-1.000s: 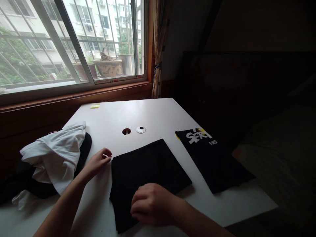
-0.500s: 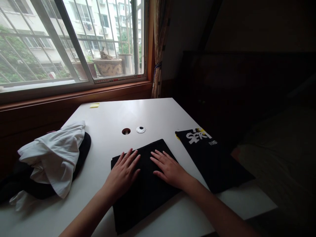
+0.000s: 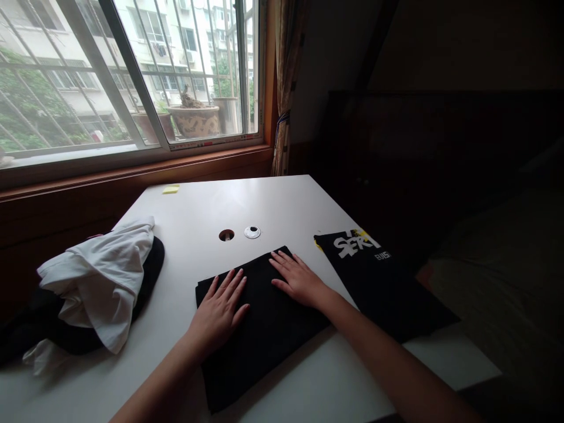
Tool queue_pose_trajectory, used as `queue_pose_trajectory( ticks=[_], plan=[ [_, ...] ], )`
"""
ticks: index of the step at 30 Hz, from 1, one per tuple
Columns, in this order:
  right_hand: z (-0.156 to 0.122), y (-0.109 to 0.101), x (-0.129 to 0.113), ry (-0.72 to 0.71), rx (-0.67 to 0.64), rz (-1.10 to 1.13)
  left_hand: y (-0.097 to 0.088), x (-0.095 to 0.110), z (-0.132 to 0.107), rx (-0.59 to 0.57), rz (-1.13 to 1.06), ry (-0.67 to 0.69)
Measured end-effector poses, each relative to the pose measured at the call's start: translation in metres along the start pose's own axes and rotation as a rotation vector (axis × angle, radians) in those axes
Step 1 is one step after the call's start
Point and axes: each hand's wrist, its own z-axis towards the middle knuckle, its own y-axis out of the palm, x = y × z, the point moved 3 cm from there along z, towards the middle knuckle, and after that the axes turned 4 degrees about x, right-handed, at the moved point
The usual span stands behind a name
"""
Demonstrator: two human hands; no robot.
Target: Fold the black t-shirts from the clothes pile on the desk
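A folded black garment (image 3: pixel 259 335) lies flat on the white table (image 3: pixel 282 205) in front of me; its exact kind cannot be made out. My left hand (image 3: pixel 220 314) rests on its left part, palm down with the fingers spread. Near its far right corner my right hand (image 3: pixel 299 279) also lies flat, fingers stretched out. Neither hand grips the cloth. To the right of it, apart from it, is a second folded black garment (image 3: pixel 383 294) with white lettering and yellow patches at its far end.
At the left, a crumpled white garment (image 3: pixel 101 276) lies over black cloth (image 3: pixel 154 264). Beyond the folded garment are a round hole (image 3: pixel 226 235) in the tabletop and a white ring-shaped cover (image 3: pixel 252 232). A yellow slip (image 3: pixel 171 189) lies by the far edge, below a barred window.
My right hand has slid a little away from me toward the far right corner of the folded black garment. My left hand stays in nearly the same place on the cloth.
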Motion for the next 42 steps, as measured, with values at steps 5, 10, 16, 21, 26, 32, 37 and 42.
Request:
queue_pose_trajectory(
  ticks=[5,10,16,21,26,32,37,42],
  plan=[
    [-0.006,0.0,0.035,0.113,0.018,-0.021,0.001,-0.011,0.003,-0.026,-0.045,-0.032],
    [-0.013,0.001,0.052,0.18,0.054,-0.014,0.005,-0.058,-0.009,-0.021,-0.12,-0.153],
    [-0.015,0.002,0.056,0.156,0.148,0.016,-0.008,-0.121,-0.029,0.072,-0.336,-0.375],
    [-0.021,-0.006,0.054,0.137,0.249,0.081,-0.025,-0.121,-0.027,0.112,-0.423,-0.416],
    [-0.022,-0.01,0.059,0.204,0.296,0.169,-0.026,-0.115,-0.023,0.109,-0.442,-0.427],
    [-0.004,-0.006,0.071,0.262,0.264,0.128,-0.021,-0.117,-0.022,0.117,-0.468,-0.433],
    [0.03,-0.012,0.079,0.306,0.318,-0.033,-0.024,-0.102,-0.018,0.075,-0.513,-0.436],
    [0.074,-0.006,0.077,0.297,0.347,-0.151,-0.028,-0.08,-0.014,-0.1,-0.597,-0.354]
  ],
)
